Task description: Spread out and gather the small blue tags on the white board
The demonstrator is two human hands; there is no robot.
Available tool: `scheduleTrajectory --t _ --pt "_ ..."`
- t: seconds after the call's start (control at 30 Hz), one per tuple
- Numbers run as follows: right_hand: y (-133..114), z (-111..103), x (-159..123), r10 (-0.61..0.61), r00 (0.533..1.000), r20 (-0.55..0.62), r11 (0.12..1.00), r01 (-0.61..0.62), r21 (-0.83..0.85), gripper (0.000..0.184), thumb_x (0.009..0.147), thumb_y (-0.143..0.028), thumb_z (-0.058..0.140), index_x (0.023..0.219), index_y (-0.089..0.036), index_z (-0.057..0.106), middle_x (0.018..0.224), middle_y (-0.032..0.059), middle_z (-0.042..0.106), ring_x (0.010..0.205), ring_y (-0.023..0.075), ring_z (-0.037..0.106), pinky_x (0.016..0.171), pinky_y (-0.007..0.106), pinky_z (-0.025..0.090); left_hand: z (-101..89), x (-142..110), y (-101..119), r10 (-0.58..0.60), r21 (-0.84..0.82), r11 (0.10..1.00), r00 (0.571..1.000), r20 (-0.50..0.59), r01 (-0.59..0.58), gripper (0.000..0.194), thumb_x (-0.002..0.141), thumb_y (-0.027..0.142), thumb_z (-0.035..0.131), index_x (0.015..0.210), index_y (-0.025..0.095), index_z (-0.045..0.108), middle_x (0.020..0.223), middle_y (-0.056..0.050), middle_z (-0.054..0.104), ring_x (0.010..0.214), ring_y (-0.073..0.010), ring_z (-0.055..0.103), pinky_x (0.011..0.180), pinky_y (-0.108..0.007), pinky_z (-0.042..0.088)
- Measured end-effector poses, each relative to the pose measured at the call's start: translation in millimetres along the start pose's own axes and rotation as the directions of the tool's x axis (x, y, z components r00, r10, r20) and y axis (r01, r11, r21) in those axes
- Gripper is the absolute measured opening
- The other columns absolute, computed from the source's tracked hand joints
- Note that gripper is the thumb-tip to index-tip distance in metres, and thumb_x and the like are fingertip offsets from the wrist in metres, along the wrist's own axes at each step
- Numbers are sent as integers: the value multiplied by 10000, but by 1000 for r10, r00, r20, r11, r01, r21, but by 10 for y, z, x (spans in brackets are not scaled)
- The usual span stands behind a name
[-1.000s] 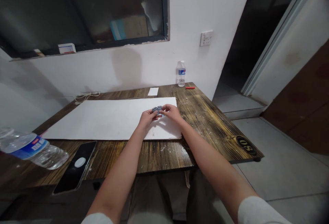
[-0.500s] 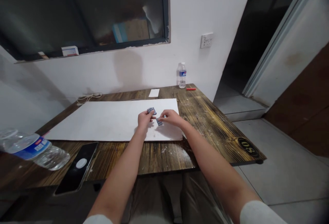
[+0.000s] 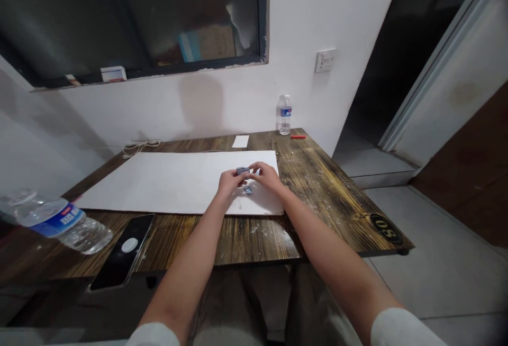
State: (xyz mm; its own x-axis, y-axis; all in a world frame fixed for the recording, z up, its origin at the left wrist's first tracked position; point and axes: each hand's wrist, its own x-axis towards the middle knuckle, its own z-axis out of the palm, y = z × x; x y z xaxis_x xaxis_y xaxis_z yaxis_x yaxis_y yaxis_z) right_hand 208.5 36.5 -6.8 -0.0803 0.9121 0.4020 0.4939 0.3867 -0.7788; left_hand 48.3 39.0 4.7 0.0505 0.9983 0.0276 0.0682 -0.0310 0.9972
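Note:
My left hand [image 3: 230, 182] is closed around a small stack of blue-grey cards [image 3: 242, 170], held just above the white board [image 3: 170, 182]. Against the right side of that stack, my right hand [image 3: 265, 174] has its thumb and fingers pinched; its exact hold is partly hidden. A bluish bit shows between the right fingers, too small to make out. Below both hands, a single blue-grey card [image 3: 248, 190] lies on the board near its front right part.
A large water bottle [image 3: 63, 222] lies tilted at the left, beside a phone [image 3: 123, 253] with a white disc on it. Behind the board are a white cable [image 3: 141, 147], a white paper [image 3: 240, 141], a small bottle [image 3: 285, 115] and a red pen-like stick [image 3: 298, 136].
My right hand has let go of one card, which now lies on the board, and has moved up to the stack. My left hand has shifted slightly right, closing the gap between the hands.

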Motion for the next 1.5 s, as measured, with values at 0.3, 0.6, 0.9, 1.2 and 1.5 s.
scheduleTrajectory --t 0.3,0.6,0.9,1.2,1.5 --pt "137 29 66 131 989 -74 917 -93 389 252 649 -391 739 694 -172 622 650 -6 652 607 129 573 605 245 426 -2 32 -18 37 -72 997 965 259 -19 302 628 302 845 851 133 730 765 -70 723 636 -133 649 633 -264 504" --pt "-16 -89 -25 130 989 74 967 -142 211 309 627 -341 816 814 -185 625 610 -31 656 568 122 597 571 221 402 -54 76 -22 3 -108 994 998 -62 -10 238 666 196 769 888 122 726 835 -88 744 634 -119 663 591 -219 498" --pt "-95 1 -83 114 976 184 988 -93 -119 177 685 -185 789 801 -190 655 707 -21 683 666 119 612 605 211 386 -83 129 -50 -16 -152 988 983 -183 -12 213 662 167 733 869 122 718 827 -86 747 632 -114 664 567 -198 481" --pt "-170 66 -187 60 982 177 963 -10 -268 93 762 -206 732 829 -193 669 785 6 694 713 129 593 620 219 356 -85 116 -40 -9 -89 996 985 -175 -6 221 680 209 733 887 132 717 862 -87 748 683 -124 678 587 -201 483" --pt "-185 102 -221 27 986 167 959 22 -284 58 799 -192 681 854 -203 670 789 10 700 714 143 595 622 228 347 -83 99 -27 -1 -86 996 985 -175 -14 239 661 219 739 884 134 720 859 -84 746 664 -116 672 602 -209 488"
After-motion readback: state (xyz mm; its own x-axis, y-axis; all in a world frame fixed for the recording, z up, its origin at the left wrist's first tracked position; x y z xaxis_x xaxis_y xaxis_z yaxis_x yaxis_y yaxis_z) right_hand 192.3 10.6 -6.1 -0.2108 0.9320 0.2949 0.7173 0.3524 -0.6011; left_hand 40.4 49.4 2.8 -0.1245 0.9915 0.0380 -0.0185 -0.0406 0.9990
